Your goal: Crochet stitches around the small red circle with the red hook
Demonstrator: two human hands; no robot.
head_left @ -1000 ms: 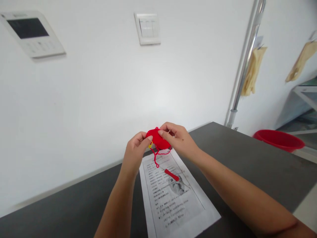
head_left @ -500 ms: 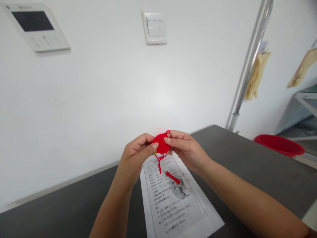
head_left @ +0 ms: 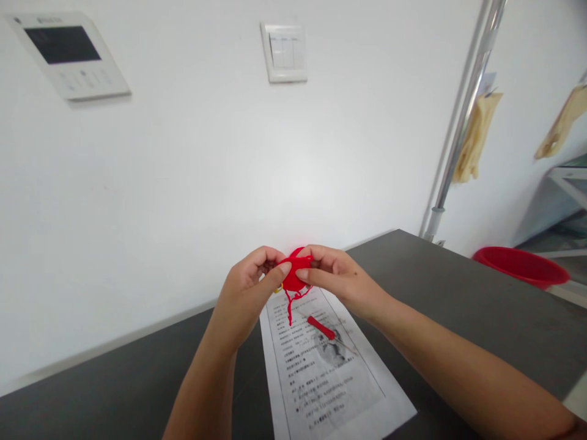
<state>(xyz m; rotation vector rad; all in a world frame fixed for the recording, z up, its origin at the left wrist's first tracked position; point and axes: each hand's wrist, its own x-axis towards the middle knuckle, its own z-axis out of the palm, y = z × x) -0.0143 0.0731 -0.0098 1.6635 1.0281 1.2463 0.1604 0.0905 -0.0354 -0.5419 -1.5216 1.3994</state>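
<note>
White wall [head_left: 183, 159]; dark grey tabletop [head_left: 440, 293] running along it. Printed sheet [head_left: 348, 397] flat on tabletop. Left hand [head_left: 250, 284] and right hand [head_left: 343, 278] both pinching red yarn piece [head_left: 292, 282] between them, thumbs nearest, raised over sheet's far end; loose strand [head_left: 290, 310] hanging. Red-handled tool [head_left: 321, 327] lying on sheet, untouched. Small yellow item [head_left: 279, 288] below left thumb, too blurred to identify.

The smooth white wall [head_left: 192, 171] is barring the way ahead.
Over the flat dark-grey tabletop [head_left: 463, 293], room is stretching along the outer side of my bare right hand [head_left: 339, 275]; below, the slim red-handled tool [head_left: 321, 327], lying on the printed white paper sheet [head_left: 293, 397], and the dangling red yarn strand [head_left: 289, 308] are obstructing low passage.
</note>
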